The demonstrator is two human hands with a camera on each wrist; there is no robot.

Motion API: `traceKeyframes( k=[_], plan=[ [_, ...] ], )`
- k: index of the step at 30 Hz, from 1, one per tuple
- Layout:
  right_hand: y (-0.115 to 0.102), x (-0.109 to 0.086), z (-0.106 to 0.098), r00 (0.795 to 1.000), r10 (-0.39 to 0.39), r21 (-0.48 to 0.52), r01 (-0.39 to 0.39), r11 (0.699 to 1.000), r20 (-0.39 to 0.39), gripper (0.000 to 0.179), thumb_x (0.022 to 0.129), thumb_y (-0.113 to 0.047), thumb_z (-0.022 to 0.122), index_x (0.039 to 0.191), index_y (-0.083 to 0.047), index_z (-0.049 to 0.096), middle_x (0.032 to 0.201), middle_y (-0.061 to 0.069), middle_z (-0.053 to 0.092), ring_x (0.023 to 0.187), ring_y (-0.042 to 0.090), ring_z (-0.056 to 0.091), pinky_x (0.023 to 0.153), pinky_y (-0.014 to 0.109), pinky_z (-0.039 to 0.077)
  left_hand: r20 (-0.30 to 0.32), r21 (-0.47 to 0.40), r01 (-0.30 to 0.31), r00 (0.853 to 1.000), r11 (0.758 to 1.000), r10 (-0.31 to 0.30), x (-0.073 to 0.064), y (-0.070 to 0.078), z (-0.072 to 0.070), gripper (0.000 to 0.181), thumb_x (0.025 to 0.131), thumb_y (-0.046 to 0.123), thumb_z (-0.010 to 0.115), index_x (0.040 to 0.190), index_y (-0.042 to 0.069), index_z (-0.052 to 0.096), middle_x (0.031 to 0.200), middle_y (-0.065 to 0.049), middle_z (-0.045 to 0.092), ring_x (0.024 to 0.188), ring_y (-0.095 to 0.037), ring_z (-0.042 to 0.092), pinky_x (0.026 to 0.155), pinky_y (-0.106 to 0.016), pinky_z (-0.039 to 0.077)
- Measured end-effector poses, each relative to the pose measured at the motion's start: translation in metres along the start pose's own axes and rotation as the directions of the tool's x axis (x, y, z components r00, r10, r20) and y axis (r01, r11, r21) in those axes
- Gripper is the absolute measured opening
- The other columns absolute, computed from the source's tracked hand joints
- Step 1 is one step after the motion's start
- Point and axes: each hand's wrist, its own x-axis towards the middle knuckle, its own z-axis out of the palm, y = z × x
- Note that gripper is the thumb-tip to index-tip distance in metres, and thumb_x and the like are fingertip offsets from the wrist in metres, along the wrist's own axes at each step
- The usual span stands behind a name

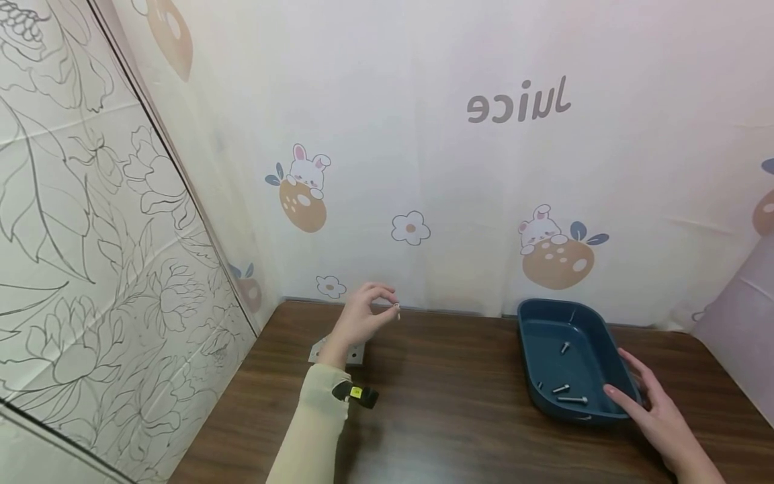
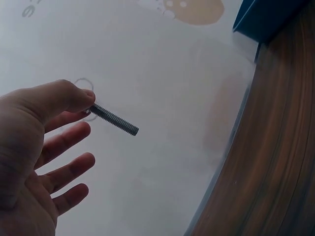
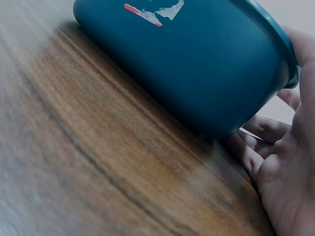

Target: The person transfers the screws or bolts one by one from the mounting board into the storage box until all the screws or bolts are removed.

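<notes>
Between thumb and index finger, my left hand [image 1: 361, 317] pinches a threaded metal bolt [image 2: 116, 121] above the back of the table; its head is hidden by the fingertips. The other fingers are spread apart in the left wrist view. My right hand [image 1: 656, 410] grips the near right side of a dark blue tray [image 1: 579, 418], thumb over the rim and fingers along the outer wall. Inside the tray lie several loose bolts, among them a long bolt [image 1: 572, 400] near the front. Below the left wrist, a grey plate with holes [image 1: 355, 356] is partly covered by the arm.
The brown wood-grain table [image 1: 447, 403] ends at the back against a printed curtain [image 1: 459, 175]. Another curtain with line-drawn flowers [image 1: 121, 222] hangs along the left side. A black strap with a yellow label [image 1: 357, 392] is on the left wrist.
</notes>
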Motion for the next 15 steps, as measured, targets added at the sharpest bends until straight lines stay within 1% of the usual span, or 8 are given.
traceKeyframes(
  k=[6, 10, 15],
  plan=[
    [0.0, 0.0, 0.0, 1.0, 0.005, 0.003, -0.005, 1.0, 0.003, 0.092, 0.114, -0.043, 0.056, 0.174, -0.037, -0.013, 0.163, 0.048, 0.021, 0.136, 0.064, 0.03, 0.09, 0.083, 0.039, 0.019, 0.008, -0.029, 0.999, 1.0, 0.029, 0.007, 0.008, 0.013, 0.008, 0.098, 0.014, 0.081, 0.105, 0.013, 0.078, 0.134, -0.005, 0.07, 0.133, -0.028, 0.062, 0.111, -0.051, 0.053],
    [0.0, 0.001, 0.0, 1.0, 0.01, 0.01, -0.01, 1.0, 0.007, 0.092, 0.114, -0.044, 0.056, 0.173, -0.038, -0.013, 0.163, 0.048, 0.021, 0.137, 0.065, 0.03, 0.091, 0.083, 0.038, 0.035, 0.003, -0.025, 0.999, 1.0, 0.025, 0.01, 0.015, 0.02, 0.008, 0.099, 0.014, 0.081, 0.106, 0.011, 0.078, 0.134, -0.005, 0.07, 0.133, -0.027, 0.062, 0.113, -0.049, 0.051],
    [0.0, 0.0, 0.0, 1.0, 0.005, 0.012, -0.006, 1.0, 0.003, 0.091, 0.114, -0.043, 0.056, 0.174, -0.037, -0.012, 0.162, 0.048, 0.022, 0.136, 0.065, 0.03, 0.091, 0.083, 0.038, 0.053, -0.029, -0.025, 0.998, 0.999, 0.027, 0.014, 0.024, 0.028, 0.009, 0.098, 0.013, 0.081, 0.107, 0.01, 0.078, 0.135, -0.006, 0.07, 0.133, -0.027, 0.062, 0.114, -0.049, 0.051]
  ],
)
